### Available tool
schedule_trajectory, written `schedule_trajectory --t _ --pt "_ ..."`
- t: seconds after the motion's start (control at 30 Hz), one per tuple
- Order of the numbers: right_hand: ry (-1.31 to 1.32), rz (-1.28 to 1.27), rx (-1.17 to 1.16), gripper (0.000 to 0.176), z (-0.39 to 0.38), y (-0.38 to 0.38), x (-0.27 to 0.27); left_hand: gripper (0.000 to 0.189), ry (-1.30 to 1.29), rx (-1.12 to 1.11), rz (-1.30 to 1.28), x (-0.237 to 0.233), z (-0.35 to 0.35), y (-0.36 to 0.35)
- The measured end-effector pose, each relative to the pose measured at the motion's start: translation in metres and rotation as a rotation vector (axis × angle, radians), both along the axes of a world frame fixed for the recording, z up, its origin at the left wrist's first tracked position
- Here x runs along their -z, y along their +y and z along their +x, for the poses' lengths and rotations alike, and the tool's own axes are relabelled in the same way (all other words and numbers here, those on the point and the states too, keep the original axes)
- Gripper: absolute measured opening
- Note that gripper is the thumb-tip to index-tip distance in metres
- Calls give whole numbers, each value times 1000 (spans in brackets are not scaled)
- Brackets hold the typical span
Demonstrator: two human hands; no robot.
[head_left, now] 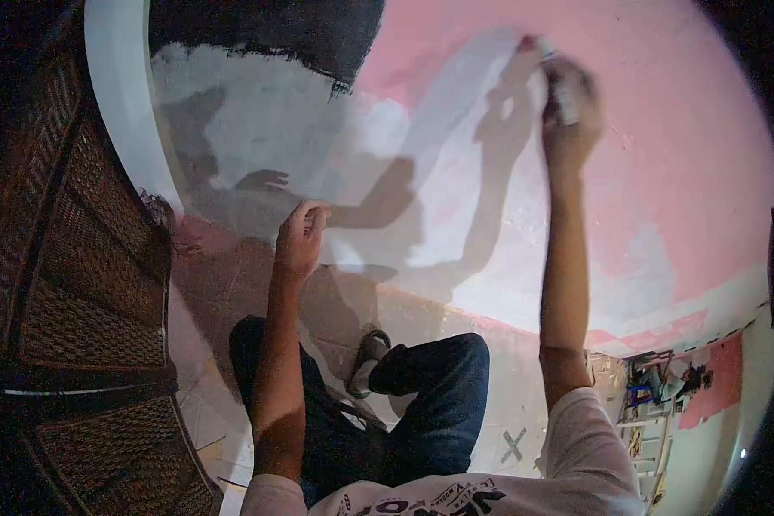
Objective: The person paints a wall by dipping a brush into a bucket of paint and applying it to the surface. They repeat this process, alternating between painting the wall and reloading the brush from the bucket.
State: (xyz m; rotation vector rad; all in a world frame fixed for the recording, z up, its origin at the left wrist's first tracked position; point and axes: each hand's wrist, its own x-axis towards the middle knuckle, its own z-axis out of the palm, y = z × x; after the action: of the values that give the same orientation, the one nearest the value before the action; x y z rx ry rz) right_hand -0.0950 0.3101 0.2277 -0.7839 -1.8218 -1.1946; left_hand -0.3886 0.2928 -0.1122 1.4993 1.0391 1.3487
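Observation:
My right hand (pixel 570 112), blurred by motion, is raised high against the pink wall (pixel 654 129). Its fingers are wrapped round what looks like a paintbrush (pixel 566 96) with a pale handle; the brush's tip meets the wall at the upper left of the hand. A whitish painted patch (pixel 469 95) spreads to the left of it. Lower down, my left hand (pixel 301 234) hovers in front of the wall with loosely bent fingers. Nothing shows in it, and its shadow has the fingers apart.
Black paint (pixel 267 30) covers the wall's upper left, above a grey area (pixel 232 112). Dark woven panels (pixel 103 224) stand close on the left, beside a white curved edge (pixel 120 95). My bent legs (pixel 430 404) are below. A person (pixel 675 378) sits far off at right.

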Motion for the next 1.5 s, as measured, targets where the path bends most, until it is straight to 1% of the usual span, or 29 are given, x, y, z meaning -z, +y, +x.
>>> schedule_trajectory --t 0.03,0.07,0.1,0.13,0.17,0.27,0.33,0.37,0.4,0.43,0.47,0.5,0.53,0.6,0.67,0.73,0.77,0.8,0.9,0.93,1.0,1.07,1.13,1.2,1.27,1.3,1.4,1.43,1.5 --pt "56 -175 -14 43 5 1 35 26 -17 7 -10 4 3 2" --pt "143 -401 114 41 15 9 91 26 -34 13 -22 8 4 3" --pt "-67 -461 270 38 24 16 136 26 -50 28 -10 7 4 2" --pt "-135 -510 170 33 9 5 160 27 -66 45 0 7 4 1" --pt "-92 -690 106 32 -4 -10 167 27 -81 61 14 6 3 2" --pt "-13 -893 -20 44 -7 -14 156 28 -63 46 -55 1 3 2" --pt "-104 -730 117 37 18 -3 117 29 4 42 -84 -10 2 -6" --pt "83 -700 17 31 22 6 86 29 38 35 -95 -15 0 -7" --pt "169 -698 -127 26 25 11 47 29 26 39 -62 -16 0 -8" --pt "291 -595 -77 25 21 8 17 29 15 43 -31 -14 1 -7" --pt "14 -312 61 33 18 5 -12 29 3 47 -1 -13 1 -7" --pt "50 -167 56 40 10 1 -25 29 15 36 -14 -11 2 -6" --pt "-51 -2 81 47 3 -2 -37 29 26 25 -28 -8 2 -4" --pt "-27 85 31 35 -4 -2 -31 29 21 14 -38 -4 3 -2" --pt "94 -108 -47 36 3 9 30 29 -12 14 -33 0 2 -1" --pt "-48 -296 197 35 13 18 120 29 -16 38 -10 -5 0 0" --pt "-46 -407 157 33 2 6 148 29 -17 51 -1 -5 -1 -1" --pt "-42 -513 117 31 -8 -4 166 29 -32 43 -4 -1 -2 0" --pt "112 -1003 1 28 -8 -10 167 28 -81 29 -7 12 3 1" --pt "107 -921 6 29 -4 -13 152 28 -90 32 -5 14 2 2" --pt "82 -752 3 30 3 -10 89 28 -78 41 -24 6 1 2" --pt "205 -542 51 36 33 3 28 28 -30 51 -86 -5 -5 -4" --pt "113 -209 101 40 25 -9 -19 28 -21 36 -25 -4 -6 -5" --pt "-10 18 45 29 7 -24 -36 28 -10 9 -11 -3 -6 -7" --pt "68 11 0 37 6 -25 -11 29 7 -21 -35 -11 -7 -11" --pt "103 -41 -55 40 18 -20 22 29 12 -18 -24 -12 -5 -12" --pt "-37 -383 233 43 51 -7 163 29 10 -11 8 -11 -2 -12" --pt "68 -560 194 43 25 -27 172 29 3 -2 11 -9 -1 -13" --pt "192 -784 68 34 21 -26 169 29 -10 -2 7 -10 -4 -9"
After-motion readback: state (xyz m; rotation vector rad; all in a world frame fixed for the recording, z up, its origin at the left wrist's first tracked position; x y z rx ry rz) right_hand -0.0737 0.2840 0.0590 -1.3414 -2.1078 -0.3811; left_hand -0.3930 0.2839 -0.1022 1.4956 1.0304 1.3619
